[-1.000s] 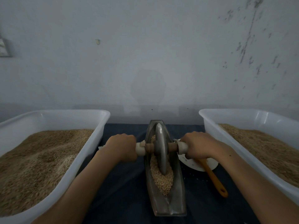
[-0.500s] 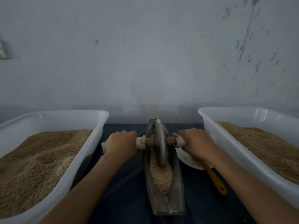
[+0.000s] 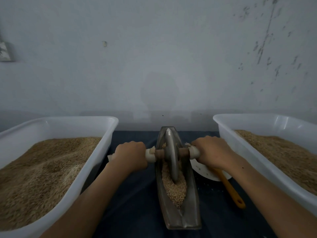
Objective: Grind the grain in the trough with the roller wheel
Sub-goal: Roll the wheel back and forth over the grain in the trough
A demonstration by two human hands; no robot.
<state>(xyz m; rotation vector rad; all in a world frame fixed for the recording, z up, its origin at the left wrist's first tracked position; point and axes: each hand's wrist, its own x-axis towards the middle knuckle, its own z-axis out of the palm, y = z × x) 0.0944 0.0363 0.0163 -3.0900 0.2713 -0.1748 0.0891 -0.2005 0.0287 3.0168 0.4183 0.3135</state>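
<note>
Both fists clench the axle: left hand (image 3: 130, 156), right hand (image 3: 211, 152); the roller wheel (image 3: 171, 156) stands upright in the trough (image 3: 190, 208) (grain (image 3: 175, 188) heaped near).

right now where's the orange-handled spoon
In the head view the spoon lies right of the trough, its head on a white plate under the right hand, handle pointing toward the person.

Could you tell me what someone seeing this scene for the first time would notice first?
In the middle, the metal roller wheel stands upright in the boat-shaped trough of grain, its axle gripped by the left hand and right hand. Large white tubs heaped with grain flank it on both sides.
</note>
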